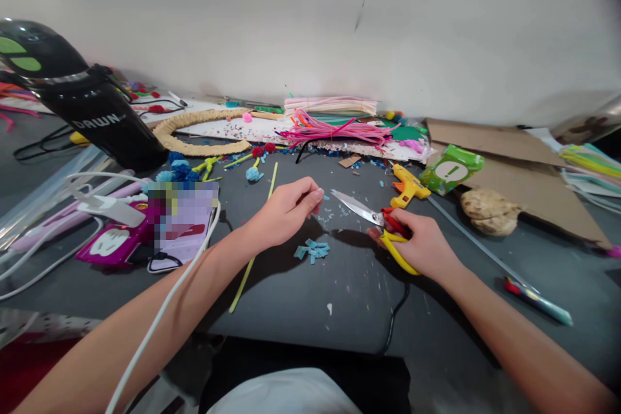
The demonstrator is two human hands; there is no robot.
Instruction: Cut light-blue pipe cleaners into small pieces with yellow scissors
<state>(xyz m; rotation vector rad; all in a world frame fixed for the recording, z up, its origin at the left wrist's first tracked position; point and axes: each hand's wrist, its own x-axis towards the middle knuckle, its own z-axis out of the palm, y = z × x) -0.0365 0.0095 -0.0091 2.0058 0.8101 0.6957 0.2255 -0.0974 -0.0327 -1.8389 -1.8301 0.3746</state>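
My right hand (427, 242) grips a pair of scissors (356, 207) by its red and yellow handles, with the blades pointing left. The blades look nearly closed. Opposite the blade tips, my left hand (291, 210) is closed in a pinch, and a tiny light-blue piece (326, 198) pokes out at its fingertips. The scissor tips sit just right of that piece, apart from it. Below, a small pile of light-blue cut pieces (313, 250) lies on the dark table (291, 310), with finer blue crumbs above it. A yellow-green pipe cleaner (247, 272) passes beneath my left forearm.
A yellow glue gun (406, 186), a green packet (452, 168) and a pale lumpy object (490, 210) are at right. Pink pipe cleaners (339, 130) lie behind. A black bottle (97, 110), a phone (187, 233) and blue pompoms (179, 168) stand left. A white cable (160, 310) crosses my left forearm.
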